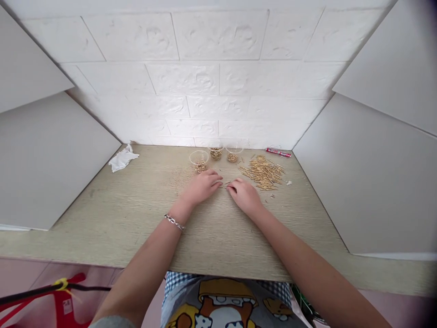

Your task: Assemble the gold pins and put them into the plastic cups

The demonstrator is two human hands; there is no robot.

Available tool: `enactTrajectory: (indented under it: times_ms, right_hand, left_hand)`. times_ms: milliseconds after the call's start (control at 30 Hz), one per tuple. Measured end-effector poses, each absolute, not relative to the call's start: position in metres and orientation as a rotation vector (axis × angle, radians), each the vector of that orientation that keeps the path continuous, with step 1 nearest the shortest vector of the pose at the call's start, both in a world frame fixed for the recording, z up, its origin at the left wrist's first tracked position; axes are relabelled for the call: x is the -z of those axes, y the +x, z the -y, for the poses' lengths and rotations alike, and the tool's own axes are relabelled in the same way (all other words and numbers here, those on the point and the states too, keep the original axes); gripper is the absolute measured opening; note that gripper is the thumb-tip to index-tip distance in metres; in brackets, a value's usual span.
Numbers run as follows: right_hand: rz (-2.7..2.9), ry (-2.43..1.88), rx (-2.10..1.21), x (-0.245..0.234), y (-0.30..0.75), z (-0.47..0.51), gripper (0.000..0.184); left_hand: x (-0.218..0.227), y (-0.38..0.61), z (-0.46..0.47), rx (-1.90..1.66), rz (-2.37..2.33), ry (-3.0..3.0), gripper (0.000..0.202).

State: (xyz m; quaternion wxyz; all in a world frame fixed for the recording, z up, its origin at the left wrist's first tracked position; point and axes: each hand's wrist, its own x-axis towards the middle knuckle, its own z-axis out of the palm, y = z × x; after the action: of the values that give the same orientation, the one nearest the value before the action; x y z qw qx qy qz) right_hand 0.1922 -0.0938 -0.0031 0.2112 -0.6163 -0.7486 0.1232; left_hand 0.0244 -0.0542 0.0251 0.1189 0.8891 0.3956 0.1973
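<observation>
My left hand (204,186) rests low over the table with its fingers stretched out toward the right, just in front of a clear cup. Facing it, my right hand (245,196) is closed in a pinch, thumb against forefinger, on a tiny thin piece that looks like a gold stick. A short gold stick (227,182) shows in the narrow gap between the hands. To the right of my right hand lies a loose pile of thin gold sticks (262,173). What lies under my left fingers is hidden.
Clear cups with small gold pieces stand at the back: a left cup (199,158), a middle cup (216,152), a right cup (234,152). A red tube (278,152) lies back right, crumpled white tissue (123,158) back left. White panels flank the wooden table (119,218).
</observation>
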Motion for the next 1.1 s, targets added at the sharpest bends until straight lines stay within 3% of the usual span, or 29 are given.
enactTrajectory:
  times_ms: [200, 367, 533, 767, 933, 1100]
  right_hand:
    - [1.876, -1.555, -0.402, 0.009, 0.196, 0.091, 0.015]
    - [1.480, -1.427, -0.671, 0.012, 0.200, 0.088, 0.010]
    - [1.131, -1.307, -0.959, 0.009, 0.198, 0.084, 0.012]
    - [0.984, -1.281, -1.013, 0.004, 0.197, 0.083, 0.014]
    - [0.976, -1.266, -0.998, 0.004, 0.196, 0.084, 0.016]
    - [1.009, -1.239, -1.018, 0.007, 0.196, 0.086, 0.023]
  left_hand:
    - [-0.012, 0.030, 0.052, -0.418, -1.118, 2.572, 0.024]
    - [-0.013, 0.034, 0.052, -0.427, -1.170, 2.586, 0.024]
    - [-0.014, 0.035, 0.054, -0.345, -1.241, 2.636, 0.021]
    - [-0.013, 0.034, 0.065, -0.280, -1.335, 2.780, 0.020]
    - [-0.012, 0.035, 0.066, -0.410, -1.372, 2.673, 0.021]
    - [-0.019, 0.039, 0.062, -0.634, -1.352, 2.172, 0.015]
